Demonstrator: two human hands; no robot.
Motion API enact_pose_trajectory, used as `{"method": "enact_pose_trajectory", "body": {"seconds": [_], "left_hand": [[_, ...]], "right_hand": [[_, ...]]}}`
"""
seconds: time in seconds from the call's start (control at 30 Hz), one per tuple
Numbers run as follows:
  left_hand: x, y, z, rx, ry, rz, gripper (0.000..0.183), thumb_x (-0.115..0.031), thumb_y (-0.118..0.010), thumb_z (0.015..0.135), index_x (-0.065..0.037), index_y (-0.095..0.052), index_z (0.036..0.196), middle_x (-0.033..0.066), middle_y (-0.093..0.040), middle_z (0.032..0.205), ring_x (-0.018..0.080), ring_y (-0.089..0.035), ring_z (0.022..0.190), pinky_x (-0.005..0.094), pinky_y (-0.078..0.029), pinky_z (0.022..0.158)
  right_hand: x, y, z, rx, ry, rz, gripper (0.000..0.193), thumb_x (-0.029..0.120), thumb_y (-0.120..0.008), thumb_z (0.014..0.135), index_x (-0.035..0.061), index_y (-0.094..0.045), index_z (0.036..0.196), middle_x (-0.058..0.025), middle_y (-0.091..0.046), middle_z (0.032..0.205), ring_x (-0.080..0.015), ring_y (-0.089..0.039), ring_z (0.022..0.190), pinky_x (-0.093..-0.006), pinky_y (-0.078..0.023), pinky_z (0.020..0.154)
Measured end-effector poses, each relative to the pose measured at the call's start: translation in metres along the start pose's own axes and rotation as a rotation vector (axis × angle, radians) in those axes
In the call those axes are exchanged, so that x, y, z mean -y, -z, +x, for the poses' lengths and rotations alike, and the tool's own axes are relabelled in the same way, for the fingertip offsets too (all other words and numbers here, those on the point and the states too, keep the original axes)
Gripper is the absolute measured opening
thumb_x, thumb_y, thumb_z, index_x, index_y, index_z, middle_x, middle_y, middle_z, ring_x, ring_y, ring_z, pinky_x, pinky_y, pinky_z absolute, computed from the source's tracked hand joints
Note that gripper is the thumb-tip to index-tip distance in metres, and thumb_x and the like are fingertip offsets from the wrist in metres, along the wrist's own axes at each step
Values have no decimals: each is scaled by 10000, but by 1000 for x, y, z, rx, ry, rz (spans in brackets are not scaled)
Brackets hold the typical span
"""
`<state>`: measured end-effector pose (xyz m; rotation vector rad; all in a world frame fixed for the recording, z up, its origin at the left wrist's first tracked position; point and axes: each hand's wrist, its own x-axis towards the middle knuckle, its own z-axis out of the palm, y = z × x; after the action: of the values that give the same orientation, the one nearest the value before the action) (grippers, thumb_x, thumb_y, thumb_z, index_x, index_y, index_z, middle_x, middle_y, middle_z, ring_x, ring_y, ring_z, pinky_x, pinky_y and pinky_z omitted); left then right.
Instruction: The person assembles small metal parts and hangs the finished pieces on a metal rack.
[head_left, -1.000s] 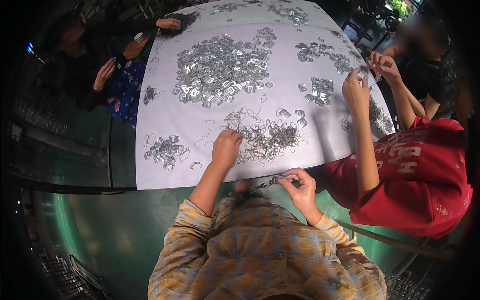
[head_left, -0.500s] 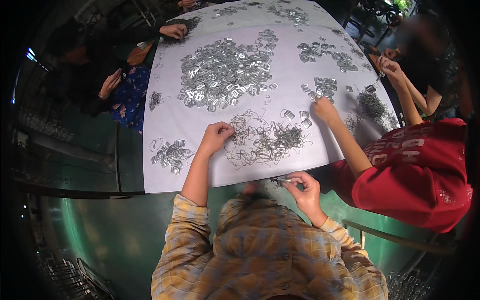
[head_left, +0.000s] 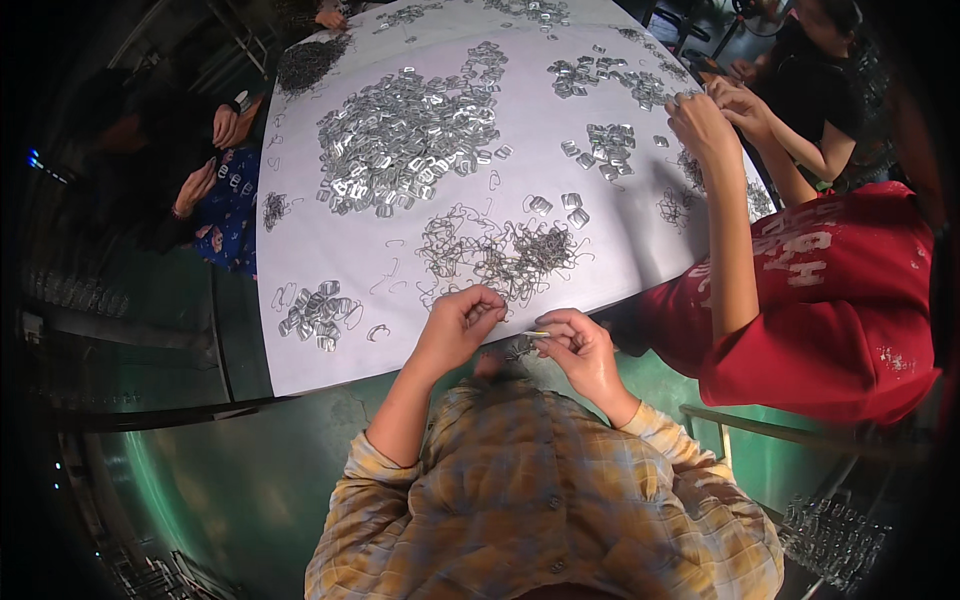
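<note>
Pinching: right hand (head_left: pixel 584 352), thumb against forefinger, nearly closed on a small metal piece (head_left: pixel 537 334), pale and bright. Piece juts out past the fingertips toward the left hand (head_left: pixel 458 326), probably so that its free end stays reachable. Left thumb and forefinger curl close together; cannot tell whether a thin wire sits between them, as the fingers hide it. Hands near each other, not touching, at the near edge of the white-covered table (head_left: pixel 345 235); this spot likely keeps the work close to the body and off the heaps.

Just beyond the left hand: loose tangle of bent wire hooks (head_left: pixel 470 245), denser at its right. Its place, an easy reach away, seems chosen for picking. A few loose buckles (head_left: pixel 573 206) lie just behind it. Near left corner: small cluster of buckles (head_left: pixel 320 314), set apart from the large buckle heap (head_left: pixel 400 140) farther out, perhaps to keep lots from mixing.

Right: co-worker in a red shirt (head_left: pixel 820 320), both hands raised over the table's right edge, among separate small piles.
</note>
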<state>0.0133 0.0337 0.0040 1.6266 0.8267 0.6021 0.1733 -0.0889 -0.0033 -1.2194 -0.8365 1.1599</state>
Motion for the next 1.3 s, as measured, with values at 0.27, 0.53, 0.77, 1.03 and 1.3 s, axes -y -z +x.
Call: {"method": "enact_pose_trajectory", "body": {"seconds": [0.27,0.53,0.77,1.03,1.3], "left_hand": [[-25,-22,-4,93,-297,195,72,4,-678,724,-33,-651,779,23,-604,665,82,-498,563,224,-373,496],[-12,-32,-4,103,-370,190,80,20,-649,737,-37,-640,792,30,-606,716,101,-518,599,234,-377,513],[7,-50,-21,-33,-207,-65,84,7,-602,810,-27,-558,872,45,-545,751,107,-468,610,238,-392,566],[6,-52,-31,-23,-189,-24,76,-17,-603,819,-17,-553,875,67,-559,777,126,-527,628,259,-438,588],[5,-47,-32,-42,-184,19,69,-16,-611,821,-13,-556,863,57,-602,770,115,-541,661,250,-439,614]], "right_hand": [[13,7,-4,4,162,-348,260,-51,-597,797,-4,-545,1048,-92,-669,821,-120,-650,755,-252,-509,678],[19,13,-3,9,141,-386,264,-24,-621,793,17,-557,1046,-85,-664,820,-115,-642,746,-248,-491,668],[-20,73,70,-290,138,-368,230,112,-679,794,-7,-619,983,-36,-617,782,-76,-552,682,-222,-466,634],[-55,98,162,-557,227,-1112,326,180,-762,656,-14,-620,876,-170,-589,843,-325,-562,797,-402,-449,724],[-8,70,131,-186,99,-345,198,-19,-701,691,-11,-568,838,-6,-555,665,-76,-547,612,-214,-453,550]]}}
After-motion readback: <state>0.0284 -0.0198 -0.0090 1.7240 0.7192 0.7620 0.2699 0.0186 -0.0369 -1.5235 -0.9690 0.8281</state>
